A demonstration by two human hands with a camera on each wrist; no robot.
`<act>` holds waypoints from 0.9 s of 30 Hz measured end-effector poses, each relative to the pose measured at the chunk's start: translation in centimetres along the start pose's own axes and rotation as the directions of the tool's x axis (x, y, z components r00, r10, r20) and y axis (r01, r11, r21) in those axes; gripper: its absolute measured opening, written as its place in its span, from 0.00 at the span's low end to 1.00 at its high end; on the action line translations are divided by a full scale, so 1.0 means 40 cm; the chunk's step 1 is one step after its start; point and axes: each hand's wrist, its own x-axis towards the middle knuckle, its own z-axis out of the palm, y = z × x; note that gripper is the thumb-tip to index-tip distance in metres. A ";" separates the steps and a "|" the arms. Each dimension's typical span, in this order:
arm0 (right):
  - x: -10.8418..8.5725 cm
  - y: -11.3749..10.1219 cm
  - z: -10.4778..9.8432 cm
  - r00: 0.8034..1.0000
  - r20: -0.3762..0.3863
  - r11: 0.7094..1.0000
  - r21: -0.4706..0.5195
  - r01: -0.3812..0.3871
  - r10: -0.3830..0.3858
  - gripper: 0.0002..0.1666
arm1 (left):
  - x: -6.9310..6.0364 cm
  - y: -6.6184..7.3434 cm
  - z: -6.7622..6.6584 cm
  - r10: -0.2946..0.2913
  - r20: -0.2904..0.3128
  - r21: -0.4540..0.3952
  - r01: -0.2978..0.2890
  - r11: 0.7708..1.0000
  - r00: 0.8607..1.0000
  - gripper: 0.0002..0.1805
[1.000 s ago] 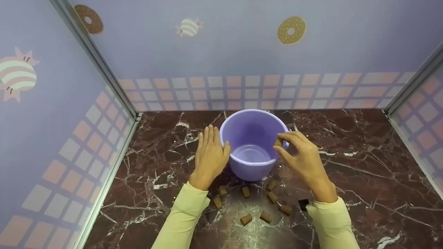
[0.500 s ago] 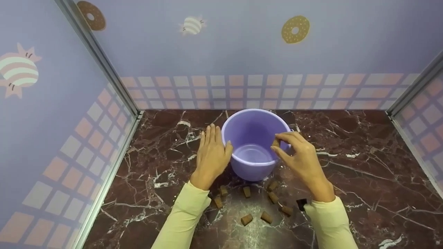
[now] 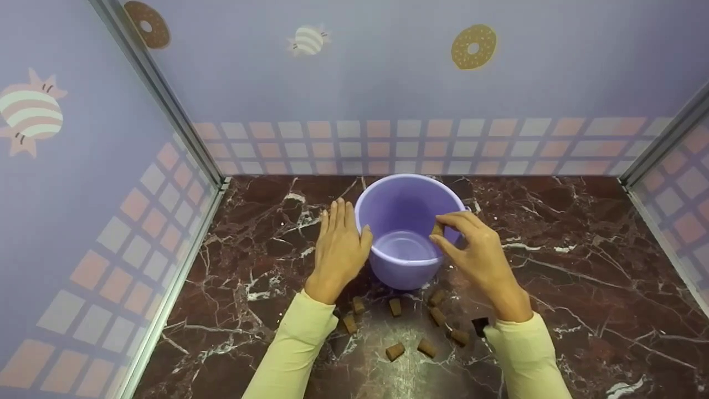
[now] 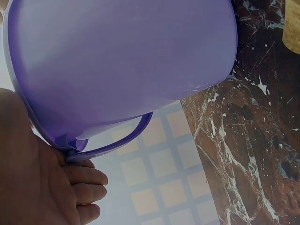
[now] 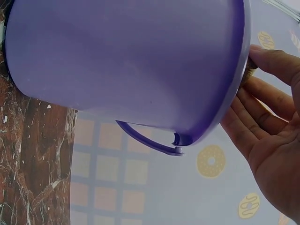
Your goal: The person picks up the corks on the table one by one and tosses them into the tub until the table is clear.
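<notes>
A purple bucket (image 3: 404, 272) stands upright on the dark marbled tabletop. My left hand (image 3: 340, 255) rests against the bucket's left rim, fingers straight and thumb at the edge; in the left wrist view the fingers lie by the handle joint. Between thumb and fingertips, my right hand (image 3: 479, 252) pinches a brown tapered cork (image 3: 438, 228) over the right side of the bucket's mouth. Most of that cork (image 5: 250, 72) is hidden by the rim and fingers in the right wrist view. In the head view, no cork shows on the bucket's visible floor.
Several loose corks (image 3: 395, 351) lie on the tabletop (image 3: 587, 288) in front of the bucket. The bucket's purple handle (image 5: 147, 140) hangs behind it. Patterned walls (image 3: 382, 83) close off the back and both sides. A small black piece (image 3: 480, 327) sits by the right cuff.
My right hand has moved slightly left, bringing the pinched cork farther in over the bucket's mouth. The left hand stays against the rim, and the loose corks lie as before.
</notes>
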 end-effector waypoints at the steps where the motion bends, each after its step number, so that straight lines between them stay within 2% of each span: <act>1: 0.000 0.000 0.001 1.000 -0.001 1.000 0.000 -0.002 0.002 0.21 | 0.000 0.000 0.000 0.000 -0.002 -0.001 0.000 1.000 1.000 0.38; 27: 0.004 0.000 0.010 0.999 0.007 0.999 -0.005 0.037 -0.037 0.22 | 0.001 -0.001 0.001 0.001 0.010 0.004 -0.001 1.000 1.000 0.39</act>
